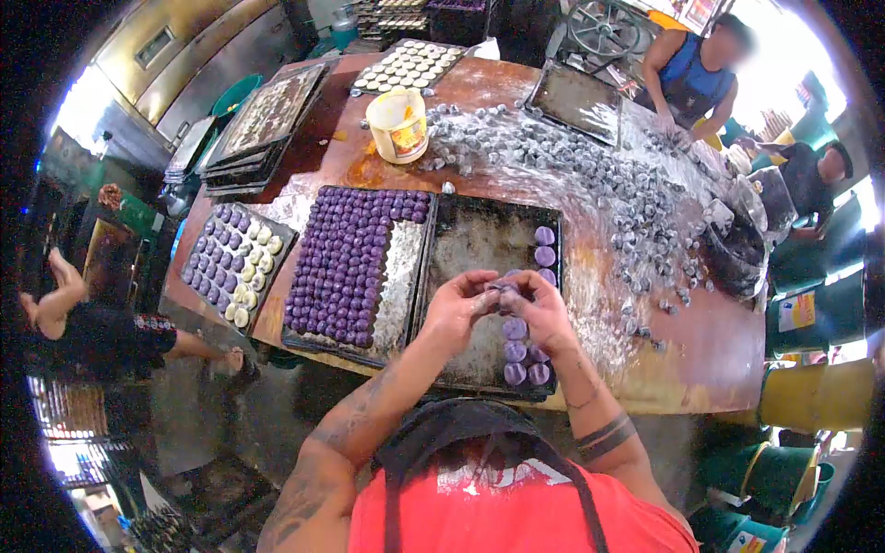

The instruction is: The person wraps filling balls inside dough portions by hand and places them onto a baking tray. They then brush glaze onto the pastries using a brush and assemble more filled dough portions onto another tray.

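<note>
Both hands meet above a dark baking tray (466, 235). My left hand (456, 309) and my right hand (539, 315) pinch a purple piece of dough (505, 286) between their fingers, which partly cover it. Flattened purple dough rounds (514, 351) lie in rows along the tray's right side, some hidden behind my right hand. Just left, a second tray is packed with rows of purple dough balls (336, 258), with a floured strip (396, 276) showing at its right side.
Many flour-dusted dough pieces (590, 152) cover the table's right half. A yellow-stained bucket (398, 129) stands behind the trays, near stacked trays (253, 138) and a tray of pale rounds (410, 64). A smaller mixed tray (235, 263) sits far left. Co-workers (691, 78) are at the far right.
</note>
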`<state>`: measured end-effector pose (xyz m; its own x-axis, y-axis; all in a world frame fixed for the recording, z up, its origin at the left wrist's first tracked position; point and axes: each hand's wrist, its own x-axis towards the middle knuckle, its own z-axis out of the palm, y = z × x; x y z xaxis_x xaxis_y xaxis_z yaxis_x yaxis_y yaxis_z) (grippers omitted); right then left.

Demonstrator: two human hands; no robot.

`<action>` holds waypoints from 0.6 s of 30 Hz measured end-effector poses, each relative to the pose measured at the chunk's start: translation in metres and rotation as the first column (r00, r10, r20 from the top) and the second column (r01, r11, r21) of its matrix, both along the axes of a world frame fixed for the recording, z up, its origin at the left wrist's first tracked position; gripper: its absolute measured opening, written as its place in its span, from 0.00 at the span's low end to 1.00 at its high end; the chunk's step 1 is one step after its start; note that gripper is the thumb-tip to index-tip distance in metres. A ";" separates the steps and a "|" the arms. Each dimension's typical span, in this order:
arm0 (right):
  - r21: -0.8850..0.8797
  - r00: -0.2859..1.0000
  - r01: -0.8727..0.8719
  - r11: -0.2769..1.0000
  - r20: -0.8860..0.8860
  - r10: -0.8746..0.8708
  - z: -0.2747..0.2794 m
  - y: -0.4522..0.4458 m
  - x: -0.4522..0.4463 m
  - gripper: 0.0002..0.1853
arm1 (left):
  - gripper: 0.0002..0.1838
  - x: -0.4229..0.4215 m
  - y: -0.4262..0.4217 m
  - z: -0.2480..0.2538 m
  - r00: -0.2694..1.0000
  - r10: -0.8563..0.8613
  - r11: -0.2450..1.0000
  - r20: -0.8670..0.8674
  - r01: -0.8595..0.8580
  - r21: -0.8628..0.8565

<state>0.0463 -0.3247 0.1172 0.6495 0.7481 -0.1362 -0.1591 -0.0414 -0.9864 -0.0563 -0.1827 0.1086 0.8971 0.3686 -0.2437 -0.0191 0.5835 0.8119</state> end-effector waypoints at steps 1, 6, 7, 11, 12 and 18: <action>0.056 0.995 0.083 0.995 -0.058 -0.080 -0.003 0.001 0.001 0.11 | 0.15 0.002 -0.008 0.011 1.000 0.001 1.000 0.000 -0.001 0.006; 0.097 0.931 0.365 0.926 -0.066 -0.360 0.008 0.012 -0.012 0.08 | 0.16 0.021 -0.011 0.017 0.983 0.138 0.919 -0.123 -0.081 0.386; 0.107 0.924 0.379 0.919 -0.101 -0.370 0.015 0.012 -0.013 0.08 | 0.16 0.018 -0.015 0.022 0.985 0.168 0.767 -0.030 -0.111 0.632; 0.060 0.568 0.415 0.908 0.762 -0.310 0.035 0.001 0.000 0.13 | 0.17 0.018 -0.039 0.028 0.982 0.182 0.936 0.045 -0.187 0.300; 0.057 0.556 0.375 0.925 0.785 -0.274 0.034 0.000 -0.002 0.15 | 0.18 0.023 -0.030 0.032 0.990 0.135 0.987 -0.049 -0.130 0.093; 0.021 0.638 0.058 0.998 0.768 -0.053 0.030 -0.003 0.008 0.20 | 0.19 0.025 -0.003 0.024 0.992 -0.049 0.999 -0.117 0.048 -0.010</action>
<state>0.0544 -0.3276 0.1471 0.5625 0.7077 0.4275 0.6537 -0.0641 -0.7540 -0.0313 -0.1854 0.1321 0.8787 0.3235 -0.3510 0.1046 0.5870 0.8028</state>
